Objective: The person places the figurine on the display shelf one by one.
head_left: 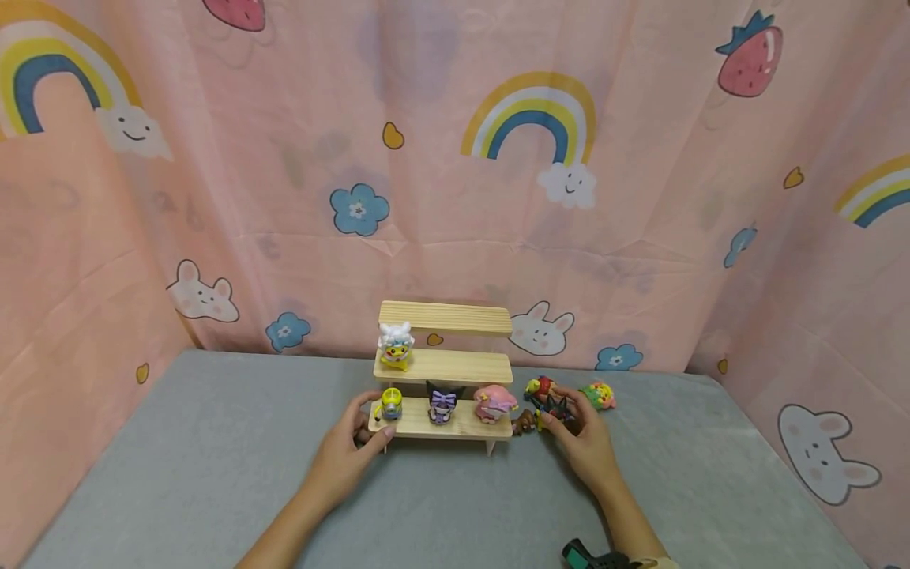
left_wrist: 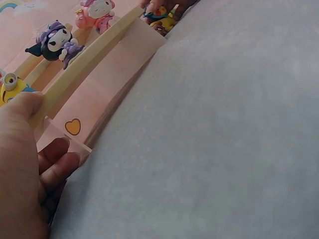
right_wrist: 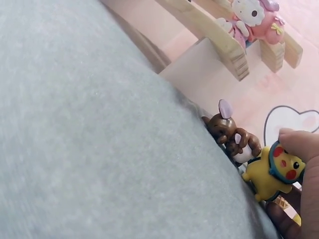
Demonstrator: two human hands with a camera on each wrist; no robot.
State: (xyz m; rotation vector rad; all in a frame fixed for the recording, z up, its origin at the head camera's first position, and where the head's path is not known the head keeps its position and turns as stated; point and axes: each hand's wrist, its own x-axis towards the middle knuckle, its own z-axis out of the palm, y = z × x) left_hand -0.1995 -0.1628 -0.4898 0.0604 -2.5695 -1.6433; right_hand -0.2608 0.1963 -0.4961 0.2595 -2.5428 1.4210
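My left hand (head_left: pixel 341 454) grips the left end of the lowest board of a three-step wooden display shelf (head_left: pixel 448 429). In the left wrist view its thumb lies by the board and its fingers curl beneath, near a clear support. A yellow minion figure (head_left: pixel 391 403) stands beside that hand. Along the same step are a purple-and-black figure (head_left: pixel 442 405) and a pink figure (head_left: pixel 494 403). To the right of the shelf, my right hand (head_left: pixel 588 446) pinches a yellow Pikachu figure (right_wrist: pixel 263 175) with a dark blue hood, low over the cloth. Next to it is a brown big-eared figure (right_wrist: pixel 222 128).
A white-topped yellow figure (head_left: pixel 395 348) stands on the middle step's left end. Behind my right hand lie a red-and-yellow figure (head_left: pixel 539 386) and a green-and-yellow figure (head_left: pixel 600 396). A pink patterned curtain (head_left: pixel 441 261) hangs behind the grey cloth-covered table (head_left: pixel 213 442).
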